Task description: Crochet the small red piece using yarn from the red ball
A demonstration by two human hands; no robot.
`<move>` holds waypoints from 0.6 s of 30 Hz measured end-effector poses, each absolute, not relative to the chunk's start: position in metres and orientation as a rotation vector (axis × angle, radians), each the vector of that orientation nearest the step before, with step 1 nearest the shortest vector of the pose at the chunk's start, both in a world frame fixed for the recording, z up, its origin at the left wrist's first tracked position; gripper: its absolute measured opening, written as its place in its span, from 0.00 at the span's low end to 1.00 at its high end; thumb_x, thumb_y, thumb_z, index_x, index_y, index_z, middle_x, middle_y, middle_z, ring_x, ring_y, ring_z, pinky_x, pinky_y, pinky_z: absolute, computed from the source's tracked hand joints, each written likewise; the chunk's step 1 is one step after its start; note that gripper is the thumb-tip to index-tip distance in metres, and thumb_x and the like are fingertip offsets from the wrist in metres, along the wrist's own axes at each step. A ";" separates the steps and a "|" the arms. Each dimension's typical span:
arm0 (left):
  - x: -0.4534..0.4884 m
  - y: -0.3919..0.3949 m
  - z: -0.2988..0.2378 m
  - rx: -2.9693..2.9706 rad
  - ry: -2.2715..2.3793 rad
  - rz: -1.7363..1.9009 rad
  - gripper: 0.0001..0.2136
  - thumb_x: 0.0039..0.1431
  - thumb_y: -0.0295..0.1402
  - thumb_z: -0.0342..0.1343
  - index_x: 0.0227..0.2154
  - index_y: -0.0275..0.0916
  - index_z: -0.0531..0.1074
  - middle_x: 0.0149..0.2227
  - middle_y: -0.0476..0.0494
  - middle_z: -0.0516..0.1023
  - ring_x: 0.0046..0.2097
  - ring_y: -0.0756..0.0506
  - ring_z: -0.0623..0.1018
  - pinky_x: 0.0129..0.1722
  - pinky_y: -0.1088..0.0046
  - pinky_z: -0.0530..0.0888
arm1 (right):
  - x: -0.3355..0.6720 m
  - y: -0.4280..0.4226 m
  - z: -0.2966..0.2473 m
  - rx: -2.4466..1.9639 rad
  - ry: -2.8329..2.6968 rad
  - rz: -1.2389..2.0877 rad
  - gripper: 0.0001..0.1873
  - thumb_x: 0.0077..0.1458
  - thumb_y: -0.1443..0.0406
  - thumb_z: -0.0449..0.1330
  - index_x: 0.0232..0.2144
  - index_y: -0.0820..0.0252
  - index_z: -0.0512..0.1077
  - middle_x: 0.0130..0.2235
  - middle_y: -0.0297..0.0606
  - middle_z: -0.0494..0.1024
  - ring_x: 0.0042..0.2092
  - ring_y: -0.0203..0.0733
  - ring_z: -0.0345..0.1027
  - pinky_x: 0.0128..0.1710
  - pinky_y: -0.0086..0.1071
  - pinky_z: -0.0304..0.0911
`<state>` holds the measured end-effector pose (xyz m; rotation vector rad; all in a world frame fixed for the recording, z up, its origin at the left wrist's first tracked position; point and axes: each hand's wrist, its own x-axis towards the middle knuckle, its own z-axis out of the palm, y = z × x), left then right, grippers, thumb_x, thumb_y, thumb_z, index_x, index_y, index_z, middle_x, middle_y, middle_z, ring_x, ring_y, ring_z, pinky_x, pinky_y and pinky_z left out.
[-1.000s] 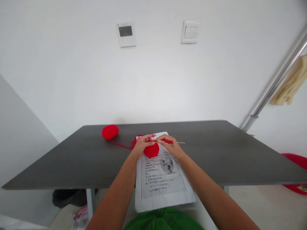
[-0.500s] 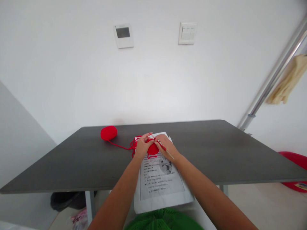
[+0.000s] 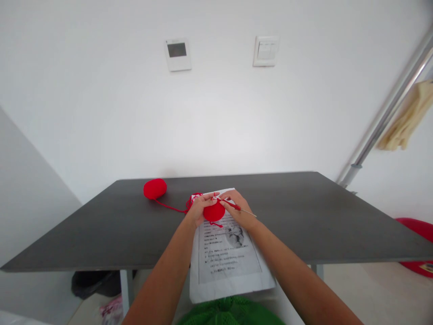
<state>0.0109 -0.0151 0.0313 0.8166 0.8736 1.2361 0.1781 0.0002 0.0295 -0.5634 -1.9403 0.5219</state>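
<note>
My left hand (image 3: 199, 207) pinches a small round red crochet piece (image 3: 214, 211) above a printed sheet. My right hand (image 3: 238, 206) grips a thin crochet hook (image 3: 241, 209) with a red handle, its tip at the top edge of the red piece and its metal end pointing right and down. A red strand (image 3: 171, 207) runs from my left hand across the table to a red yarn ball (image 3: 154, 188) lying at the back left. Both hands are close together over the sheet's far end.
The printed paper sheet (image 3: 230, 257) hangs over the near edge of the dark grey table (image 3: 321, 216). Green mesh fabric (image 3: 230, 313) lies below me. A metal pole (image 3: 389, 113) with a cream cloth (image 3: 406, 122) leans at right; a red object (image 3: 417, 246) sits on the floor.
The crochet hook swung from pointing right, to steeply down-right, then back up part way. My hands stayed over the sheet, working the red piece; the view shifted slightly.
</note>
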 end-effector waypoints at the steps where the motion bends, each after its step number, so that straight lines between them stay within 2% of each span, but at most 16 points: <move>1: 0.009 -0.015 0.031 0.835 0.877 1.225 0.21 0.35 0.28 0.67 0.38 0.34 0.75 0.31 0.41 0.79 0.30 0.47 0.77 0.33 0.72 0.71 | 0.179 0.001 0.030 -0.567 -1.921 0.549 0.05 0.56 0.63 0.55 0.34 0.55 0.71 0.37 0.40 0.74 0.41 0.43 0.65 0.43 0.37 0.62; 6: 0.006 -0.016 0.031 0.891 0.876 1.200 0.23 0.35 0.28 0.66 0.40 0.34 0.75 0.32 0.41 0.79 0.31 0.47 0.77 0.33 0.73 0.70 | 0.178 0.003 0.029 -0.570 -1.871 0.647 0.07 0.55 0.61 0.57 0.32 0.55 0.73 0.34 0.39 0.74 0.38 0.42 0.66 0.41 0.36 0.64; 14: 0.010 -0.019 0.033 0.915 0.883 1.176 0.22 0.36 0.28 0.66 0.40 0.35 0.74 0.34 0.40 0.80 0.33 0.47 0.77 0.35 0.73 0.70 | 0.178 0.005 0.024 -0.509 -1.878 0.703 0.07 0.55 0.60 0.58 0.34 0.55 0.74 0.35 0.39 0.75 0.40 0.41 0.67 0.42 0.36 0.64; 18: 0.009 -0.019 0.034 0.920 0.858 1.168 0.22 0.36 0.28 0.66 0.41 0.36 0.74 0.33 0.43 0.79 0.30 0.49 0.76 0.32 0.75 0.69 | 0.177 0.005 0.026 -0.523 -1.866 0.694 0.07 0.54 0.59 0.58 0.33 0.54 0.74 0.35 0.39 0.75 0.39 0.42 0.68 0.42 0.37 0.64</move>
